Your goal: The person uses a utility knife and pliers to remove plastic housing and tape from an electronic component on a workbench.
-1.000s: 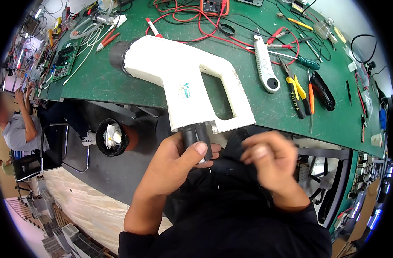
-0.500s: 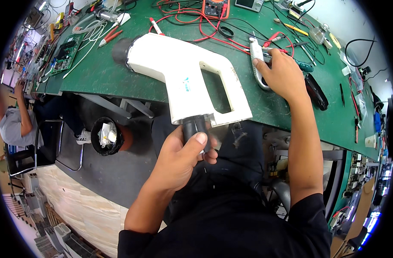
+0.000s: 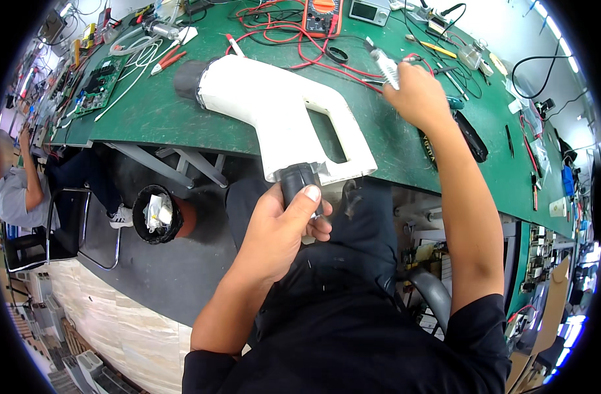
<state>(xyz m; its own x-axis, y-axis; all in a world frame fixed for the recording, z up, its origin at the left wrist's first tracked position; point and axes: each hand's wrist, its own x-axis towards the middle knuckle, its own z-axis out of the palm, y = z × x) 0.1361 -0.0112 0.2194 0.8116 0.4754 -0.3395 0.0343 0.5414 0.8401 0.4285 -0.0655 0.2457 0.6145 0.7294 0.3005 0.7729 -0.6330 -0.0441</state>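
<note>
My left hand grips a black rubber sleeve at the bottom of a white plastic housing, which has a loop handle on the right and a dark round nose at the upper left. My right hand is on the far side of the bench, closed on a white ribbed hand tool, most of it hidden by my fingers. Near that hand are a green-handled screwdriver, partly hidden pliers and a black curved case.
The green bench carries a circuit board, red-handled pliers, cables, an orange multimeter and a small instrument. Below stands a lined bin. A seated person works at the left.
My right hand reached up to the bench, closed on the white tool and has shifted it toward the back. The housing has risen slightly in the view, still gripped by my left hand.
</note>
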